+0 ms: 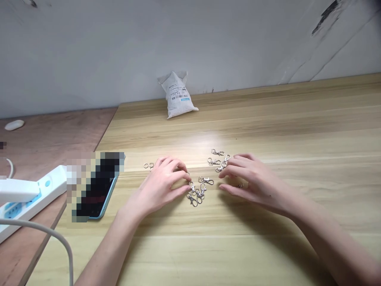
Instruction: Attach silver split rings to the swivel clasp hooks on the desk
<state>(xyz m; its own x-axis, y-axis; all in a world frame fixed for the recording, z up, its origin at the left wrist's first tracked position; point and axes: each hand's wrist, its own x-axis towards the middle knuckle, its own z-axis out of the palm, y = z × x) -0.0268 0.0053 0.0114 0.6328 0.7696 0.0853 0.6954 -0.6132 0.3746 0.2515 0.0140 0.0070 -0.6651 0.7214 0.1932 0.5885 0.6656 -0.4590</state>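
On the pale wood bench, my left hand and right hand both have thumb and fingers apart. Most silver clips lie between them. Soft, slow fingertips suit such tiny things best.

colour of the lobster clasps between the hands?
Silver, metallic-looking; the lobster clasps show best in the head view.

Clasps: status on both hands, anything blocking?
Left hand at near clasps on tabletop, grip unclear. Right hand open beside far clasps. Phone and package out of the way.
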